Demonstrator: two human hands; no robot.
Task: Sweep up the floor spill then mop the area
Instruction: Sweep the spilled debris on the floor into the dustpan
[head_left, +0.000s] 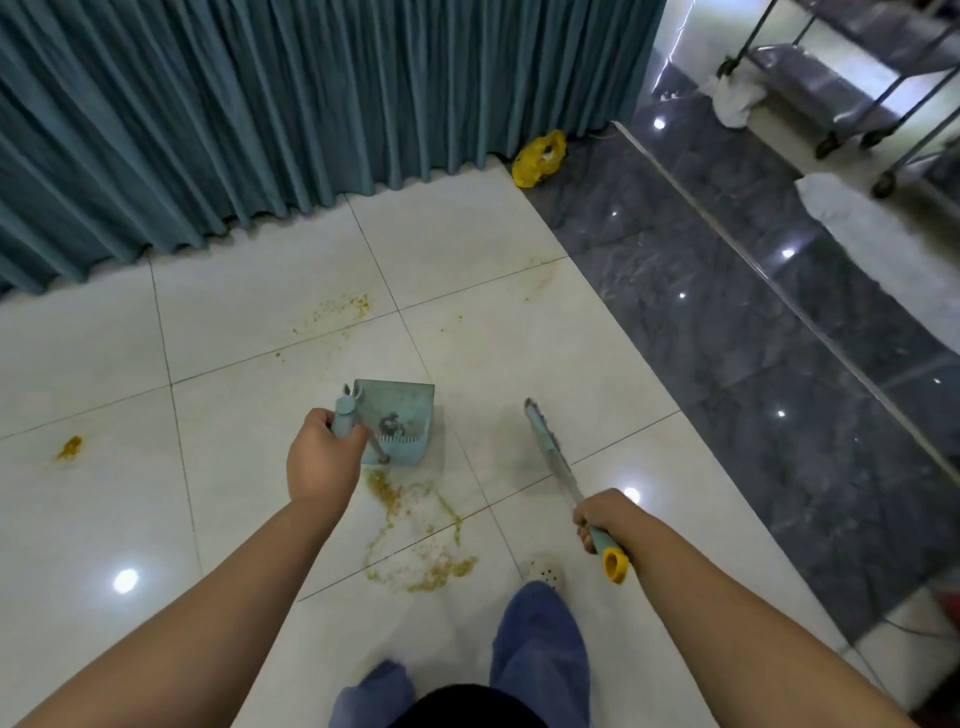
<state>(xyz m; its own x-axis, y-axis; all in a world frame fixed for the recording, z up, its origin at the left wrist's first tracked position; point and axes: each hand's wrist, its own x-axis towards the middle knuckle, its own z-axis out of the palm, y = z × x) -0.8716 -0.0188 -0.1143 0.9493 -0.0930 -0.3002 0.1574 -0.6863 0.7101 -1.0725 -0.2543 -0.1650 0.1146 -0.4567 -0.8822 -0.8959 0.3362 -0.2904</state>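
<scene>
On white tiles, left hand (322, 457) gripping dustpan (400, 423), right hand (605, 519) gripping blurred broom (550, 452).

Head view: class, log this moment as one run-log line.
left hand grips dustpan | right hand grips broom | yellow spill on floor tiles | sweeping unfinished

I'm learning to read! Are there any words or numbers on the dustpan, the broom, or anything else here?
None: no words, numbers or signs show anywhere.
Dustpan: plain blue, no label.
Broom: no print; its yellow handle end is bare.
Yellow bag: too small and blurred to tell.
</scene>
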